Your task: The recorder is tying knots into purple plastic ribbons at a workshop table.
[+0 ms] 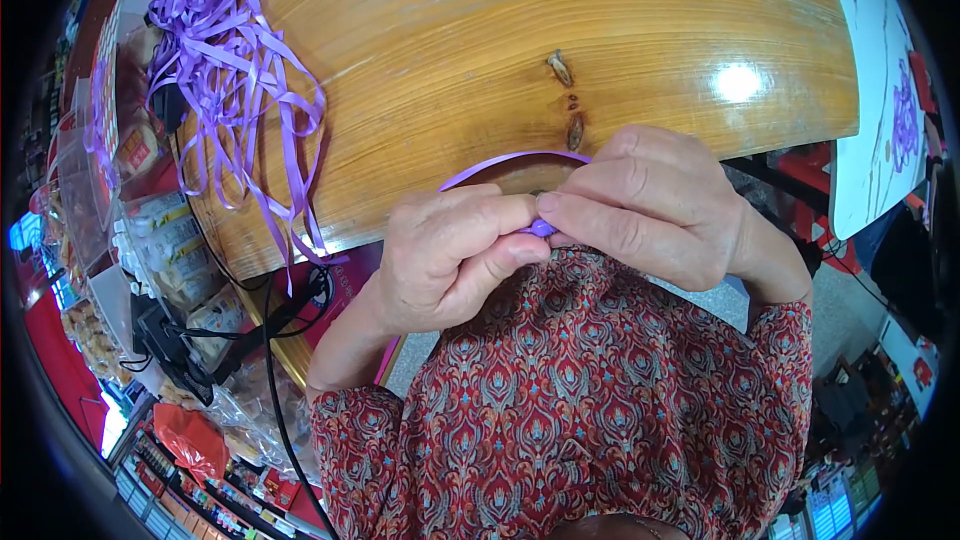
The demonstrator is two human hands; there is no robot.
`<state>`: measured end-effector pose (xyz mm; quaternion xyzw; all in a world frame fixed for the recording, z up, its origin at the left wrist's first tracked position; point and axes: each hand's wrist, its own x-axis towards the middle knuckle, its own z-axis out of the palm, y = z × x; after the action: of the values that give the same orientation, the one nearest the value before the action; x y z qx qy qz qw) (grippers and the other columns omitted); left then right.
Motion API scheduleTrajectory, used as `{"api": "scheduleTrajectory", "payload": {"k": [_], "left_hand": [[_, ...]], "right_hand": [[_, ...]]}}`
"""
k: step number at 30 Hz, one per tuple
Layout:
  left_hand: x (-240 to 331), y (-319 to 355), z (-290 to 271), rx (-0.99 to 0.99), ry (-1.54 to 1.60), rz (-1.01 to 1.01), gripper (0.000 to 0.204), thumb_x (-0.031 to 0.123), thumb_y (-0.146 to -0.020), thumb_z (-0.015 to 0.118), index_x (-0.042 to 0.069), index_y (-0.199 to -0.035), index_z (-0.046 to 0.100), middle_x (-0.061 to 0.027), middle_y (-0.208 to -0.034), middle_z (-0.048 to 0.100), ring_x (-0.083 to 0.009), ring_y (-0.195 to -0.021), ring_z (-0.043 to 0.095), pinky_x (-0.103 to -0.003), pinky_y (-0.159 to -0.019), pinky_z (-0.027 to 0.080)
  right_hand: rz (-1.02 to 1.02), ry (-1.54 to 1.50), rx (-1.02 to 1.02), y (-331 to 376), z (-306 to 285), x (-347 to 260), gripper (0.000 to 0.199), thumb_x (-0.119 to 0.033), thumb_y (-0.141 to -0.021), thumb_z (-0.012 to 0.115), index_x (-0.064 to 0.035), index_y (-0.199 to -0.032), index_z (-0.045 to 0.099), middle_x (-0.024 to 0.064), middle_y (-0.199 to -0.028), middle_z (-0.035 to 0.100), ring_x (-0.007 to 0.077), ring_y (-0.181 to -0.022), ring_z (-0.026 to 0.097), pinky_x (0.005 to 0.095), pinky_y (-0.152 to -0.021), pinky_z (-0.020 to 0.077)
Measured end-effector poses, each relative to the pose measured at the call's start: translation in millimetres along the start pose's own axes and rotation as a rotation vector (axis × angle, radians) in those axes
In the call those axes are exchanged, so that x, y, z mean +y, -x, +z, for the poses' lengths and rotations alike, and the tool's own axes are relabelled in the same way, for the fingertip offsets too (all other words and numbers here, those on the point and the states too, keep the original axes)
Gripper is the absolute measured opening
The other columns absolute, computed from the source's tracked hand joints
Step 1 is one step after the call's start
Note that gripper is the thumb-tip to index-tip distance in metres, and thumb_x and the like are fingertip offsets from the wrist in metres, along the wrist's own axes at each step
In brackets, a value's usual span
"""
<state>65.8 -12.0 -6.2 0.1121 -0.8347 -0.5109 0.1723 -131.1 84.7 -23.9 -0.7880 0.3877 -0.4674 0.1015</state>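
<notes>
My left hand [445,252] and my right hand [650,208] meet in front of my chest, at the near edge of the wooden table. Between their fingertips is a small bunched bit of purple ribbon [541,228], pinched from both sides. A strip of the same ribbon arches up behind the hands, over the table edge. Both hands are closed, and the fingers hide most of what they grip. A large tangled heap of purple ribbons [235,70] lies at the table's left side, with some strands hanging over the near edge.
The glossy wooden table [420,60] spreads out ahead. A white marbled table [870,90] adjoins it at the right, bearing another small purple ribbon bundle [904,125]. Packaged goods [165,240] and a black cable [275,390] crowd the left. A red plastic bag [190,440] lies lower left.
</notes>
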Motion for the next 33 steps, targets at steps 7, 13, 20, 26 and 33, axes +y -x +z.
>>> {"api": "scheduleTrajectory", "payload": {"k": [7,13,20,26,33], "left_hand": [[-0.3,0.6,1.0,0.060,-0.075,0.029,0.015,0.014,-0.078,0.071,0.004,-0.088,0.066,-0.0059,-0.059,0.051,-0.0202,-0.047,0.050,-0.031,-0.043,0.039],[-2.4,-3.7,3.6,0.050,-0.338,0.267,0.017,0.011,-0.071,0.074,0.002,-0.082,0.064,-0.0009,-0.055,0.043,-0.0138,-0.044,0.047,-0.027,-0.038,0.035],[-24.7,1.2,13.9,0.040,-0.438,0.532,0.025,0.015,-0.060,0.068,0.002,-0.081,0.064,0.0026,-0.057,0.040,-0.0100,-0.043,0.044,-0.025,-0.037,0.031],[-22.5,3.4,10.7,-0.014,-0.324,0.357,0.021,0.013,-0.067,0.070,0.002,-0.082,0.064,-0.0007,-0.055,0.041,-0.0132,-0.043,0.045,-0.027,-0.038,0.032],[-17.4,-1.0,11.6,0.035,-0.132,0.135,0.015,0.015,-0.077,0.070,0.003,-0.084,0.064,-0.0055,-0.056,0.048,-0.0192,-0.043,0.048,-0.031,-0.039,0.033]], "right_hand": [[-0.038,0.065,0.017,-2.0,0.2,0.7,0.030,-0.011,-0.065,0.063,0.0060,-0.089,0.063,0.0116,-0.079,0.059,0.0212,-0.062,0.056,0.0296,-0.048,0.0441],[0.093,-0.018,-0.135,-2.1,-5.3,-5.4,0.017,-0.012,-0.071,0.063,-0.0004,-0.083,0.061,0.0072,-0.071,0.053,0.0211,-0.062,0.054,0.0307,-0.051,0.0436],[1.136,-1.287,-0.334,12.4,-0.1,-5.1,0.019,-0.021,-0.089,0.061,-0.0036,-0.083,0.063,0.0021,-0.074,0.060,0.0089,-0.062,0.054,0.0241,-0.053,0.0424],[0.992,-0.874,-0.420,8.4,-6.7,-5.1,0.022,-0.023,-0.085,0.065,-0.0014,-0.090,0.063,0.0051,-0.077,0.062,0.0126,-0.066,0.059,0.0234,-0.056,0.0446],[0.301,-0.129,-0.016,13.8,7.1,-4.2,0.038,-0.017,-0.068,0.077,0.0021,-0.097,0.063,0.0107,-0.078,0.062,0.0217,-0.064,0.061,0.0300,-0.053,0.0481]]}}
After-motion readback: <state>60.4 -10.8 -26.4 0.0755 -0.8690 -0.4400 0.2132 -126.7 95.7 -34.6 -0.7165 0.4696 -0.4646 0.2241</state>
